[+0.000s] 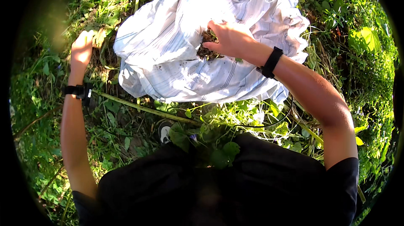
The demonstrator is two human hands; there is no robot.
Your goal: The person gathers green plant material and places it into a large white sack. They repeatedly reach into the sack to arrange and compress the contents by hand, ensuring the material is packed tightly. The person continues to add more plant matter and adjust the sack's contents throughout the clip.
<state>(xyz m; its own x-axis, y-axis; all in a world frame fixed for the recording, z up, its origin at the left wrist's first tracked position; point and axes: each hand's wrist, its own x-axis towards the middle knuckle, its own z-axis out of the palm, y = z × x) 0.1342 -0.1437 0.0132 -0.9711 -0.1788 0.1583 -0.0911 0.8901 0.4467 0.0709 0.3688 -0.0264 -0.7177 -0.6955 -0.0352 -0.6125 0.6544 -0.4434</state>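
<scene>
A pale white cloth with thin blue-grey stripes (164,45) lies crumpled on the ground ahead of me. Near its middle sits a small heap of dark brown dry bits (207,51). My right hand (231,40) hangs over this heap from the right, thumb and fingers apart, with brown bits showing between them. Off to the cloth's left, my left hand (82,44) is low over the plants, its fingers drawn together beside a yellow-brown dry leaf (99,38). Bright sun washes out those fingertips, so what they hold is unclear.
Green weeds (370,78) and dry stems surround the cloth. A long pale stalk (147,109) lies between the cloth and my legs. A thin black cable (269,125) curves below the cloth's right side. My shoe (165,132) shows among leaves.
</scene>
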